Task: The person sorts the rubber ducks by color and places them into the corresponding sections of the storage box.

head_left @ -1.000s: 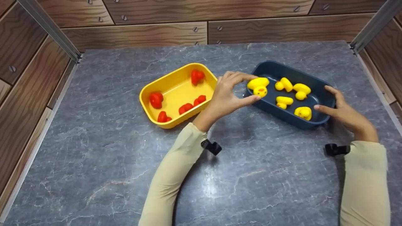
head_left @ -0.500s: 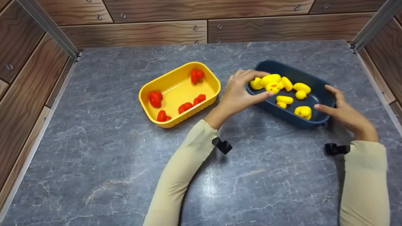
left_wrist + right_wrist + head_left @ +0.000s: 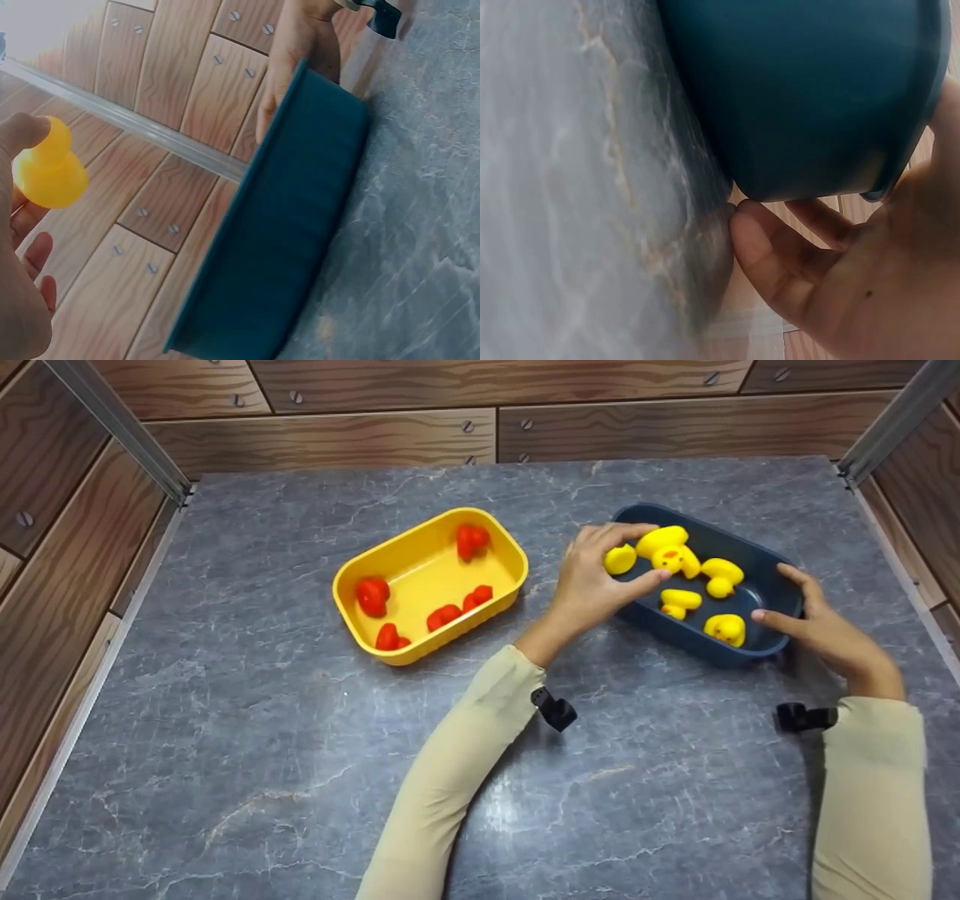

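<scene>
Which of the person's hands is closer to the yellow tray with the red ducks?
Left. The left hand holds a yellow duck over the blue tray's near end, just beside the yellow tray. The right hand grips the blue tray's far end.

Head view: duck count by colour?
Red ducks: 5, in the yellow bin.
Yellow ducks: 5, at the blue bin; a sixth yellow lump is unclear.
Total: 10 sure.

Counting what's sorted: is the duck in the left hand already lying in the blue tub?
No: left hand holds yellow duck above blue tub.
</scene>
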Demonstrator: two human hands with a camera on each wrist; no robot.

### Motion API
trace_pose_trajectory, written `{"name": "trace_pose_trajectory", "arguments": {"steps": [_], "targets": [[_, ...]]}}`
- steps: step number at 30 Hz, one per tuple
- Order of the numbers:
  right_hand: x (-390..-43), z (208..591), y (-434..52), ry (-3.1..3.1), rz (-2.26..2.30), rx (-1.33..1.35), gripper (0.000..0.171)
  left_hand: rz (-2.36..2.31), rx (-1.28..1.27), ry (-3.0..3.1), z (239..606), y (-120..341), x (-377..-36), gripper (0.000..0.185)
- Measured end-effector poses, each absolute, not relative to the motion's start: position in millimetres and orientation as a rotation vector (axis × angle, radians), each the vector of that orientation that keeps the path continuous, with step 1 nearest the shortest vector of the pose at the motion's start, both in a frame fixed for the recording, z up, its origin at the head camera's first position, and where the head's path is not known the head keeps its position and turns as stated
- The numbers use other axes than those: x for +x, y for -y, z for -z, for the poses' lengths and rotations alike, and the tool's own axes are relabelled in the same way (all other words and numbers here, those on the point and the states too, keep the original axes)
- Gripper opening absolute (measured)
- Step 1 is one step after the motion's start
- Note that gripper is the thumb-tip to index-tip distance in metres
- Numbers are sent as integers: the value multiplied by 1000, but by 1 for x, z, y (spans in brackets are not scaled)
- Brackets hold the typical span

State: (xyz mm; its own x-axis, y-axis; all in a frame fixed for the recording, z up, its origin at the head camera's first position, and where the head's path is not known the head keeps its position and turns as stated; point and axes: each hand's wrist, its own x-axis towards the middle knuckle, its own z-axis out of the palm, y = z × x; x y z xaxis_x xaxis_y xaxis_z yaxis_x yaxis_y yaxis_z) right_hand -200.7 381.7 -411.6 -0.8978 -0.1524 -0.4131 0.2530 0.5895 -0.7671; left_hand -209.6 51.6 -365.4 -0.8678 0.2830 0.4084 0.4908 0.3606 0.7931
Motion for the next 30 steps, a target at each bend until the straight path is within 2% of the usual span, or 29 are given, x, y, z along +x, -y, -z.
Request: {"name": "trace_pose_trajectory", "arguments": {"steps": [16,30], "targets": [[-201,410,-379,-2372,1246,78,92,1502,-582,2339,393,-69,-220,49],[-200,410,-381,-2375,1263,90,92,1332,-484,2489,398,-73,-224,50]]}}
